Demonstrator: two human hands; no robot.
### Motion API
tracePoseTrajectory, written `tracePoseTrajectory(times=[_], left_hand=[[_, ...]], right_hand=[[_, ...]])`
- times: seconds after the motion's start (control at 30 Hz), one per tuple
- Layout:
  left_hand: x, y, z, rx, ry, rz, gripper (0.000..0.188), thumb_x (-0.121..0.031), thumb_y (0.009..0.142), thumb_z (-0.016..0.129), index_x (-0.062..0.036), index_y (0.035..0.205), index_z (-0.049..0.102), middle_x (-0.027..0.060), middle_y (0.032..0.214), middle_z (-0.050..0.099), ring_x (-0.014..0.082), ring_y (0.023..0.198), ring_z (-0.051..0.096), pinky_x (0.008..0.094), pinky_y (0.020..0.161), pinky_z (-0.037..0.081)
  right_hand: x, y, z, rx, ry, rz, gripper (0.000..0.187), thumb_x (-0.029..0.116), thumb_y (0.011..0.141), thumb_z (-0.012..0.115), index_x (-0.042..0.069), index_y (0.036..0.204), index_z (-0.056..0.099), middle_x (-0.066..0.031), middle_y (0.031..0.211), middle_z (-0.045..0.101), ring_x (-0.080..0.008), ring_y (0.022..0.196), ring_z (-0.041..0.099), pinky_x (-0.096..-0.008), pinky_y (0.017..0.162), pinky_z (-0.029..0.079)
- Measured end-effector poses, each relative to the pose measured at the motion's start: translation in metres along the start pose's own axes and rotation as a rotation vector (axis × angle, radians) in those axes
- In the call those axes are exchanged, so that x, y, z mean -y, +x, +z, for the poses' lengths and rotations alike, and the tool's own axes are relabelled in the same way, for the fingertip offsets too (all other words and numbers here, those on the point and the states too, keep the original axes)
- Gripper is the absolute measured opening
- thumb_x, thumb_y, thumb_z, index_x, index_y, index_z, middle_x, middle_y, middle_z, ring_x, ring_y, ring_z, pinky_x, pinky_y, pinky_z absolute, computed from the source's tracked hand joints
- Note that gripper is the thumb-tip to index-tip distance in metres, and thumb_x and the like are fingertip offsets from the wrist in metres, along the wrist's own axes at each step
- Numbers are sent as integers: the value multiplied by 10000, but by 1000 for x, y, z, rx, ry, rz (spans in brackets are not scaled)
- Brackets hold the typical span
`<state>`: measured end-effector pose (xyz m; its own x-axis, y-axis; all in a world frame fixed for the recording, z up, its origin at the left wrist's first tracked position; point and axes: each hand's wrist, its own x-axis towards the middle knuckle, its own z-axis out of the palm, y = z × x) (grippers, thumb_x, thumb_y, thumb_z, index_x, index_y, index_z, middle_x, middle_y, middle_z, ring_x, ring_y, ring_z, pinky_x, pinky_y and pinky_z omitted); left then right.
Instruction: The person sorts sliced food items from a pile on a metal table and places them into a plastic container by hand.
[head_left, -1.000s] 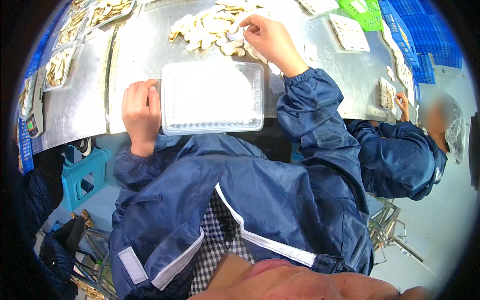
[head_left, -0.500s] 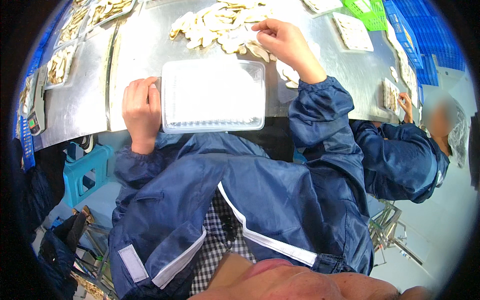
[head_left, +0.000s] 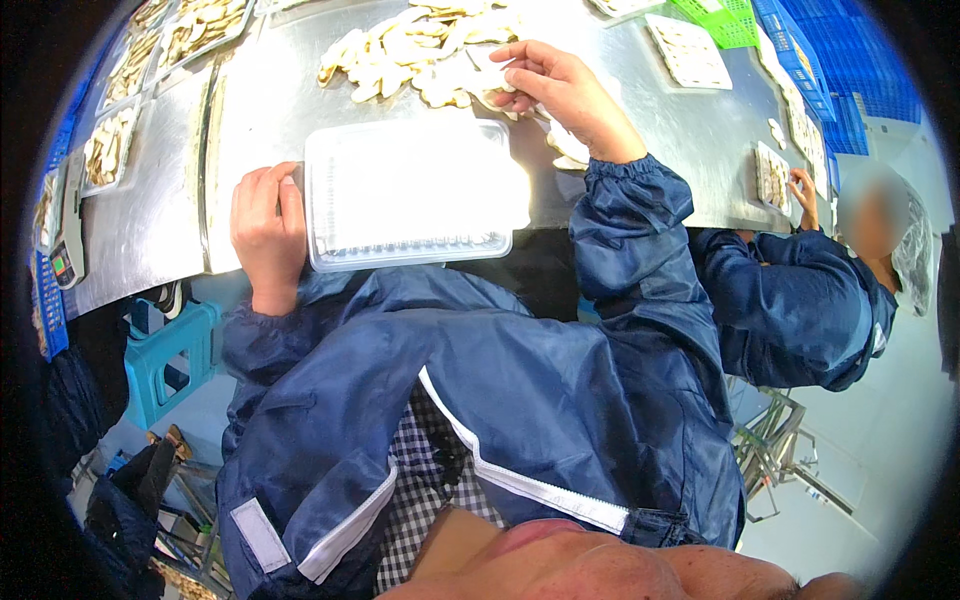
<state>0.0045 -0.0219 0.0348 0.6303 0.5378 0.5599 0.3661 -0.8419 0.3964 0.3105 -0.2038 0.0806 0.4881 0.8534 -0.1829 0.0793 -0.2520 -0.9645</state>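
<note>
A clear tray (head_left: 410, 247) sits at the near edge of the counter (head_left: 560, 205), straight in front of the person; that spot probably keeps it within reach of both hands; the heap of pale slices (head_left: 365, 75) lies just beyond it, on the far side.

The left hand (head_left: 268, 215) is beside the tray's left wall, fingers loosely curled, perhaps to steady it; I cannot tell whether it touches the rim or grips anything. The right hand (head_left: 535, 85) hangs at the heap's right end, fingers half bent; whether a slice is between them I cannot make out.

The tray's long axis runs left to right, along the counter's near edge, and its open side seems to face up, though glare hides the inside; the heaped slices point every way; a few loose slices (head_left: 568, 150) lie near the right wrist.
</note>
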Motion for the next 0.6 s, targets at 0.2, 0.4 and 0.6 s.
tracePoseTrajectory(times=[0.2,0.4,0.6], left_hand=[[-2,1,2,15,-17,5,146,4,875,616,-17,982,712,138,930,672,322,869,639,409,770,515],[-1,0,-1,14,-33,6,148,6,877,608,-8,985,709,150,932,668,332,872,635,416,769,511],[-2,2,-2,7,-40,20,146,6,880,608,-11,984,708,150,931,667,331,860,629,416,768,506]], right_hand=[[-7,-2,-15,12,-159,-70,332,98,934,659,46,1262,645,-25,970,698,-101,804,639,-238,728,514],[-2,-2,-10,-214,-599,-100,278,170,926,692,49,1175,709,-33,829,679,-101,759,631,-259,701,512],[-4,45,20,-166,-777,-581,271,229,884,733,42,1080,741,-111,911,728,-260,766,680,-362,720,544]])
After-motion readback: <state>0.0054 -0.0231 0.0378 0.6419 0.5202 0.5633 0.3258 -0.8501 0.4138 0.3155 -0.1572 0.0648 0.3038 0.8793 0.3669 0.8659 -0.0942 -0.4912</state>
